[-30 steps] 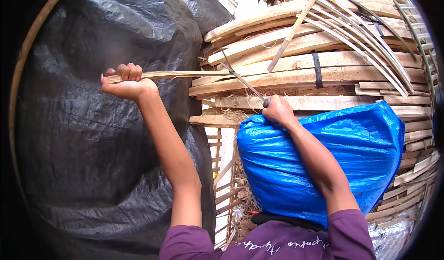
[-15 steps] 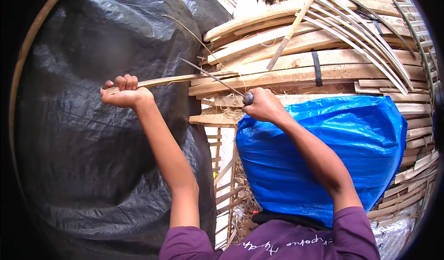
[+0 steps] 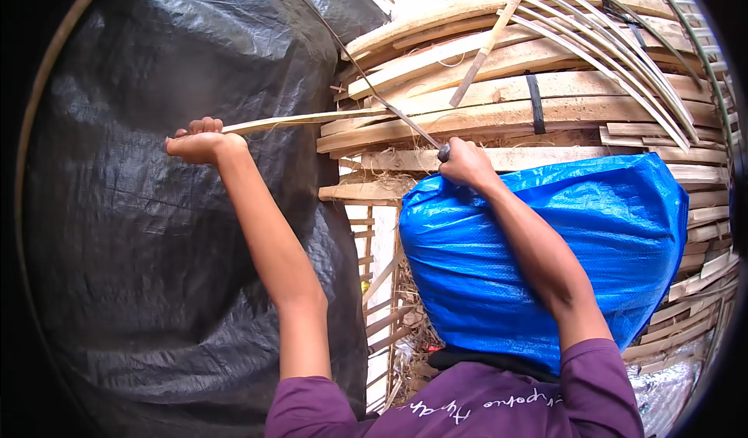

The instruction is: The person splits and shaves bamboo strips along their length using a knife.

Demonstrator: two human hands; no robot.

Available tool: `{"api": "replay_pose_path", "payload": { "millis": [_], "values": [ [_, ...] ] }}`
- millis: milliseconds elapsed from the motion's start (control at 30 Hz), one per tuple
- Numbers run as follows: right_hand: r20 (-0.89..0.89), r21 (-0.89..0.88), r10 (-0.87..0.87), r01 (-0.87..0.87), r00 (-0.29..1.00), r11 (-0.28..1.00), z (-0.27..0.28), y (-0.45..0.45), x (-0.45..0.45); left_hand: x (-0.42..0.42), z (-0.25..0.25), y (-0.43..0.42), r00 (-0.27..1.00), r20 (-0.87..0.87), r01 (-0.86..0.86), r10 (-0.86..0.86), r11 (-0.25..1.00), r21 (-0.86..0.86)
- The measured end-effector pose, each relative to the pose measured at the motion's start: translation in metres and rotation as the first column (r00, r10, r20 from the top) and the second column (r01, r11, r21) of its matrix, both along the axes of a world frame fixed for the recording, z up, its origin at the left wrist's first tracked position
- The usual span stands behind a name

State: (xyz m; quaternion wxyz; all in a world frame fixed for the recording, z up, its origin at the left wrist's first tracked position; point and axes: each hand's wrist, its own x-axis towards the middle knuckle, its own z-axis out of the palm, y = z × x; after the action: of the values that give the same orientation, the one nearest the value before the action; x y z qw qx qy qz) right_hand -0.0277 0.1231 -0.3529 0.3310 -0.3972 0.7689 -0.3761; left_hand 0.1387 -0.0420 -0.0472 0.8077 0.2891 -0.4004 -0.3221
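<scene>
Head view: hands apart, the left hand (image 3: 201, 143) at ten o'clock grips a thin strip (image 3: 312, 117) reaching toward twelve, the right hand (image 3: 467, 164) at two clasps a knife (image 3: 417, 128) crossing it, apparently paring, so another stroke would need the strip steady

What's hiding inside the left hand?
A wooden strip sticks out of the left hand. The part in its grip is covered, so I can't see whether anything else is in there.
</scene>
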Motion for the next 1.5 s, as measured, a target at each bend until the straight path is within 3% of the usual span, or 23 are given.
{"api": "replay_pose_path", "payload": {
  "millis": [133, 167, 333, 400, 533, 600, 667, 767, 800, 867, 1100, 1200, 1300, 1400, 1500],
  "values": [
    [0.171, -0.079, 0.099, -0.087, 0.980, 0.993, 0.033, 0.007, -0.002, 0.001, -0.001, 0.002, 1.000, 0.019, 0.008, -0.008, 1.000, 0.007],
    [0.176, -0.150, 0.100, -0.074, 0.979, 0.986, 0.017, 0.000, 0.002, -0.001, 0.001, 0.000, 1.000, 0.020, 0.012, -0.012, 1.000, 0.005],
    [-0.067, -0.331, 0.119, -0.135, 0.991, 0.934, 0.069, 0.015, 0.026, -0.013, 0.005, -0.010, 0.996, 0.041, -0.076, 0.075, 0.997, 0.020],
    [-0.072, -0.314, 0.112, -0.129, 0.991, 0.941, 0.066, 0.015, 0.022, -0.017, 0.008, -0.015, 0.993, 0.070, -0.093, 0.090, 0.995, 0.036],
    [-0.049, 0.058, -0.004, 0.007, 0.999, 0.998, -0.004, 0.012, -0.002, -0.020, 0.009, -0.020, 0.992, 0.078, -0.105, 0.102, 0.994, 0.039],
    [-0.043, 0.128, 0.016, -0.010, 0.999, 0.992, -0.014, 0.016, -0.010, -0.020, 0.010, -0.023, 0.994, 0.065, -0.086, 0.085, 0.996, 0.020],
    [-0.106, 0.086, -0.006, 0.015, 0.994, 0.996, -0.012, 0.016, -0.007, -0.021, 0.013, -0.023, 0.996, 0.023, -0.092, 0.091, 0.995, 0.029],
    [-0.007, 0.106, 0.013, -0.012, 1.000, 0.994, -0.014, 0.013, -0.010, -0.008, 0.011, -0.026, 0.964, 0.130, 0.244, -0.233, 0.967, -0.078],
    [0.040, 0.102, 0.032, -0.036, 0.999, 0.994, -0.015, 0.013, -0.010, -0.004, 0.010, -0.029, 0.964, 0.128, 0.245, -0.234, 0.966, -0.078],
    [0.079, 0.049, 0.015, -0.019, 0.997, 0.999, -0.024, 0.011, -0.009, 0.008, 0.009, -0.035, 0.860, 0.211, 0.493, -0.464, 0.863, -0.110],
    [-0.011, 0.018, -0.003, 0.003, 1.000, 1.000, -0.020, 0.014, -0.004, 0.014, 0.003, -0.024, 0.794, 0.261, 0.594, -0.549, 0.793, -0.136],
    [0.003, -0.087, -0.019, 0.019, 1.000, 0.996, -0.004, 0.018, -0.002, 0.010, 0.005, -0.016, 0.745, 0.273, 0.656, -0.609, 0.743, -0.133],
    [0.128, -0.326, 0.069, -0.023, 0.989, 0.945, 0.050, 0.021, 0.008, 0.005, 0.006, -0.010, 0.704, 0.310, 0.694, -0.639, 0.710, -0.115],
    [0.141, -0.530, 0.064, 0.020, 0.988, 0.848, 0.080, 0.015, 0.026, 0.002, 0.007, -0.005, 0.614, 0.345, 0.777, -0.710, 0.620, -0.108],
    [0.134, -0.450, 0.113, -0.042, 0.985, 0.892, 0.074, 0.011, 0.027, 0.007, 0.003, -0.002, 0.444, 0.374, 0.892, -0.814, 0.440, -0.101]
  ]
}}
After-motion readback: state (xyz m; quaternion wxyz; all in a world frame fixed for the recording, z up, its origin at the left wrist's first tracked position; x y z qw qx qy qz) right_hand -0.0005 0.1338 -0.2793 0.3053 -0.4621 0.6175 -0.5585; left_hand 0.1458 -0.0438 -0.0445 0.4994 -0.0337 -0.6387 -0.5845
